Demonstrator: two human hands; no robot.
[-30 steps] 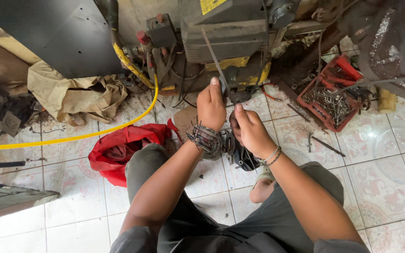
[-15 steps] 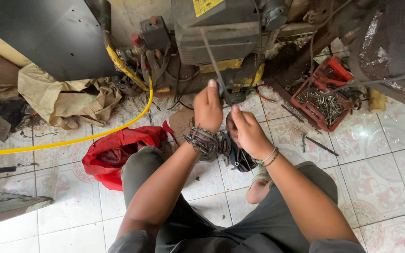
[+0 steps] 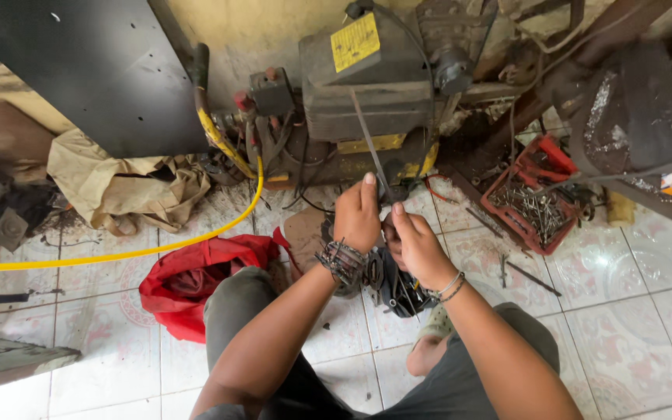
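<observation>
Cluttered floor tiles (image 3: 647, 311) hem both hands (image 3: 386, 229) against the machine (image 3: 375, 101).

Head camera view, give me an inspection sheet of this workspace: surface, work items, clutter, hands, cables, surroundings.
Surface: patterned floor tiles, dusty near the machine.
Job's things: thin metal rod slanting up against the grimy machine; its lower end meets both hands. Dark bundle of parts below the hands.
Clutter: red bag by the left knee, crumpled tan cloth, red tray of nails, loose nails on the tiles.
Grippers: left hand and right hand close together at the rod's base; exact grip cannot be told. Bands on both wrists.
Cables: yellow hose curving across the floor, dark wires under the machine.
Surroundings: black panel upper left, yellowish wall behind.
</observation>
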